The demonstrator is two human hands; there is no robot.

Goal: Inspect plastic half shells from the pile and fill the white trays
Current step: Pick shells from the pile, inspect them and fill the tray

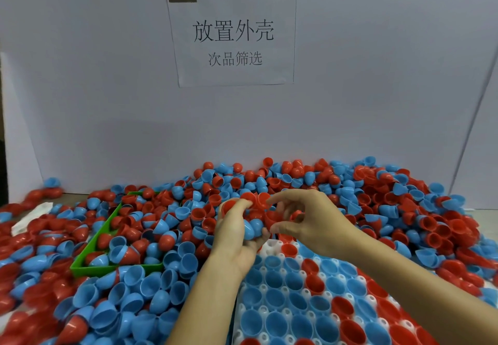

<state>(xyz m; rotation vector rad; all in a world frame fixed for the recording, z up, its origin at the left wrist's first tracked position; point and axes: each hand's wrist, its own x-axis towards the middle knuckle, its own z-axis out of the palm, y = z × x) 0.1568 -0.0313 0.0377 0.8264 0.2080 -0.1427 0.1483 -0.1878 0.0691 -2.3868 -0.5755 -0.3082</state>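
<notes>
Both hands meet just below the middle of the frame, at the near edge of the pile of red and blue plastic half shells (pixel 269 182). The person's left hand (pixel 237 234) is turned palm up with its fingers curled round several shells at once: a blue half shell (pixel 253 227) sits in the palm, and a red half shell (pixel 229 207) is held at the fingertips. The right hand (pixel 307 218) reaches in from the lower right, fingers loosely bent and spread, with thumb and forefinger apart; something red shows between its fingers, but whether they pinch it cannot be told. The pile runs across the whole width of the frame against a white board wall (pixel 107 102), highest at centre right. A white moulded plastic tray (pixel 264 288) with round cups lies in the lower centre and lower right, under the forearms; most of its visible cups already hold blue or red shells with their hollow sides up, and a few white cups show at its far edge. A green rectangular plastic bin (pixel 89 266) sits left of centre, half buried in shells and holding a mix of both colours. A white paper sign (pixel 231 37) with black Chinese characters is stuck to the wall in the upper centre.
</notes>
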